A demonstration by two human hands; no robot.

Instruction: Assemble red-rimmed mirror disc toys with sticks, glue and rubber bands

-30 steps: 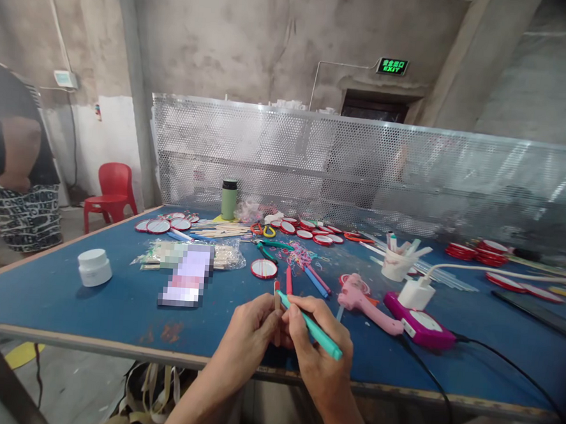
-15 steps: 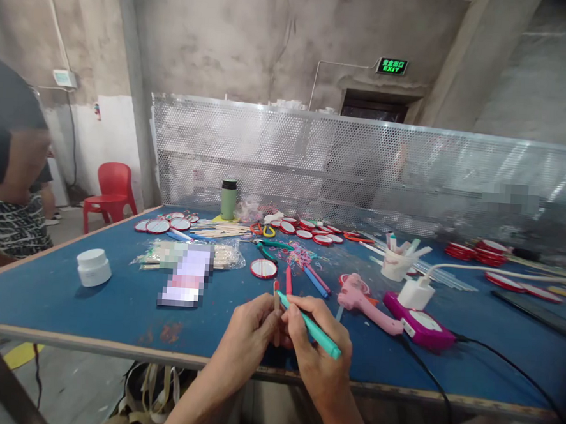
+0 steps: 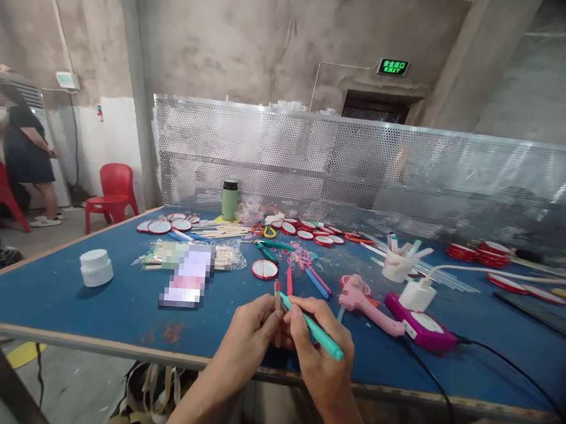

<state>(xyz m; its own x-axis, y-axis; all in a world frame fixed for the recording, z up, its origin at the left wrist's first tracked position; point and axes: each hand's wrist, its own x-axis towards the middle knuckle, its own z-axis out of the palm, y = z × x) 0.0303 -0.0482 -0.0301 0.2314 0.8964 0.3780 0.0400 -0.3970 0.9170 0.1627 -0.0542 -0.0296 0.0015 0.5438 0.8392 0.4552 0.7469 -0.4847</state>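
Between the fingers of my left hand point(image 3: 251, 328) stands a flat wooden stick point(image 3: 277, 323) with a red tip, held upright. My right hand point(image 3: 326, 339) grips a teal marker pen point(image 3: 321, 336), its tip against or very close to the stick just below the red part. Just beyond my hands lie a red marker point(image 3: 289, 281) and a blue marker point(image 3: 317, 282). A round red-rimmed disc point(image 3: 265, 270) with a pale face rests on the table past my left hand. The fingers on the stick's lower end are partly hidden.
On the blue table point(image 3: 128, 311) are a pink glue gun point(image 3: 368, 307), a magenta power unit point(image 3: 420, 323) with cables, a cup of pens point(image 3: 398, 265), a pixelated phone point(image 3: 187, 276), a white jar point(image 3: 96, 268) and a green bottle point(image 3: 229, 200). A perforated metal screen point(image 3: 267, 153) runs behind.
My hands and the stick and pen look almost unmoved. At the left, a nearby person has moved mostly out of view, showing another standing person and a second red chair.
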